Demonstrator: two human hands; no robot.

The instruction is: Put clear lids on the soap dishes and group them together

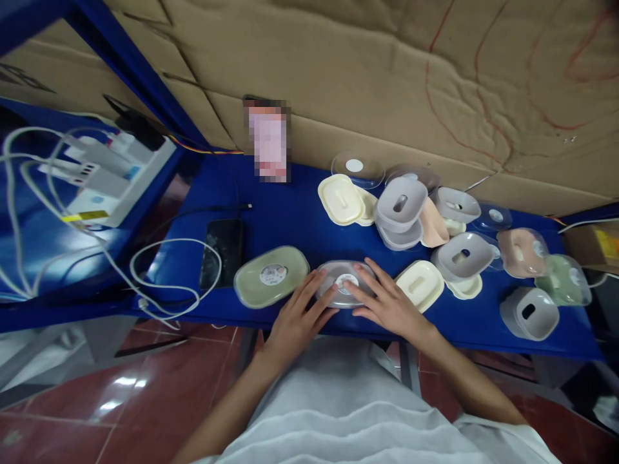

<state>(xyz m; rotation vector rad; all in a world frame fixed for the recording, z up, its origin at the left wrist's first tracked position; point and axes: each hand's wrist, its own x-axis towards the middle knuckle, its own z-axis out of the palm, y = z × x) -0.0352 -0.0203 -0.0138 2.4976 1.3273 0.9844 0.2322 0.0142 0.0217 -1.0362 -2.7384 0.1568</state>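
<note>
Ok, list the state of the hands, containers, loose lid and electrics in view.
Left hand: fingers spread, on the near grey container
Right hand: fingers spread, on it too
Near grey container: lidded
Green container beside left hand: lidded
Far-right green container: lidded
Peach container: lidded
Front-right grey container: unlidded
Clear lid at back: loose
Black phone: flat, screen dark
White power strip: plugs inserted
</note>
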